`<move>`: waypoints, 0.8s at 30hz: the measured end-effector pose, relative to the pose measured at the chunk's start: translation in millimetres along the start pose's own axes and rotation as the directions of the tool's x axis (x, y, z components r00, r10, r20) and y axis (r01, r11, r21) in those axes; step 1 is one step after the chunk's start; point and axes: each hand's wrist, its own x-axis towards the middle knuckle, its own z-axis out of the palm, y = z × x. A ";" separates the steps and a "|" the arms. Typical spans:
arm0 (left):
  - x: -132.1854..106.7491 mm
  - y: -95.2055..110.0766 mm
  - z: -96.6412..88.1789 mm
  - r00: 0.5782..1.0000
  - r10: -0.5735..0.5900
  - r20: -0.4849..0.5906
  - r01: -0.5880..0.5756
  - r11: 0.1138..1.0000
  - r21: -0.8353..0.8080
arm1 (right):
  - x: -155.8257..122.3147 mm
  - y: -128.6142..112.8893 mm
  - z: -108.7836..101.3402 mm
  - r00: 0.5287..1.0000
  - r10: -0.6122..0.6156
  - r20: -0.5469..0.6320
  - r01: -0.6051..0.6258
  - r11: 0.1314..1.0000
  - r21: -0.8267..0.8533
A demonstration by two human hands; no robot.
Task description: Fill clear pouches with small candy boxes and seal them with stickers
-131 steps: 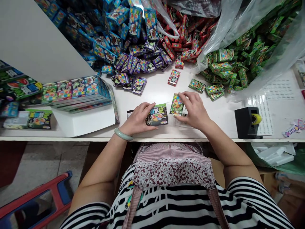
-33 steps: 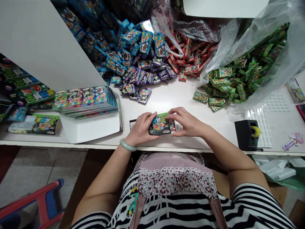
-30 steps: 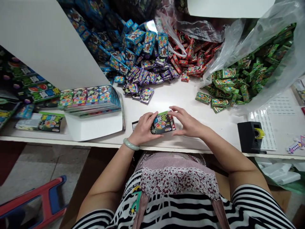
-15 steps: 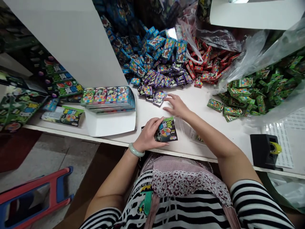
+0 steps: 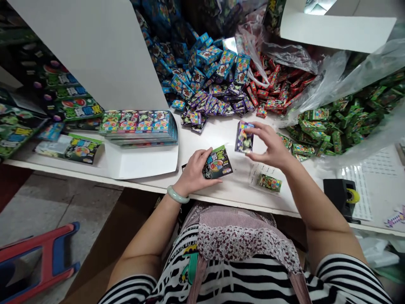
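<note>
My left hand [image 5: 194,173] grips a dark green printed packet [image 5: 217,162] near the front edge of the white table [image 5: 221,194], fingers closed round its left side. My right hand [image 5: 268,143] pinches a small purple box [image 5: 243,137] and holds it upright just above the table, right of the packet. A clear sleeve with a small green box [image 5: 268,182] lies flat under my right wrist. Behind lie heaps of small purple boxes [image 5: 209,107], blue boxes [image 5: 202,63] and red boxes [image 5: 272,86].
Green boxes [image 5: 329,126] spill from a clear plastic bag at the right. A white tray of stacked filled packets [image 5: 139,124] stands at the left. A black tape dispenser [image 5: 343,198] sits at the right front. A red and blue stool [image 5: 41,261] stands on the floor.
My right hand reached back to the purple heap, took one purple box and brought it toward the packet. My left hand kept hold of the packet.
</note>
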 end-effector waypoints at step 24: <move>6.8 11.7 17.8 0.981 0.151 0.122 -0.163 0.982 0.098 | -37.8 -39.3 -8.9 0.921 -0.108 0.375 0.108 0.994 0.022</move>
